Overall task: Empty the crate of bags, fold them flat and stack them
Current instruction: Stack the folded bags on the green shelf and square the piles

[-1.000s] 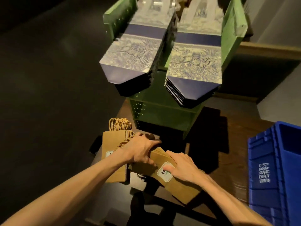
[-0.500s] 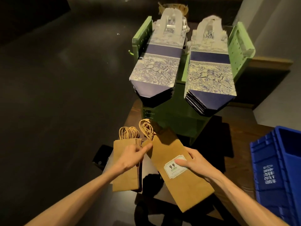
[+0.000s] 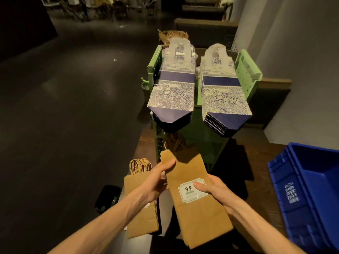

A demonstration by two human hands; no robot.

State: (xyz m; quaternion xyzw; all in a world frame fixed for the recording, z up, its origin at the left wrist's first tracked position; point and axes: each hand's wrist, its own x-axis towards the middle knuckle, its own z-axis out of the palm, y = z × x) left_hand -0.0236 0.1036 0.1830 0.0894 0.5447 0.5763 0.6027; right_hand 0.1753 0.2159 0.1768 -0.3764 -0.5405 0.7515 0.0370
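I hold a flat brown paper bag (image 3: pixel 198 215) with a "9.9" label in front of me, above the dark wooden table (image 3: pixel 260 162). My left hand (image 3: pixel 156 177) pinches its left edge near the top. My right hand (image 3: pixel 213 190) grips its right edge, thumb on the label. Its twine handles point away from me. A stack of flat brown bags (image 3: pixel 141 222) with twine handles lies on the table to the left, partly under my left forearm. The blue crate (image 3: pixel 311 195) stands at the right; its inside is mostly out of view.
A green metal rack (image 3: pixel 247 76) stands beyond the bags. On it lie two stacks of flat blue-and-white printed bags (image 3: pixel 172 94), which overhang its front. A small black object (image 3: pixel 108 197) sits left of the brown stack. Dark floor spreads to the left.
Both hands lifted the labelled bag off the table and turned it nearly straight. My view tilted up, showing more of the rack and room.
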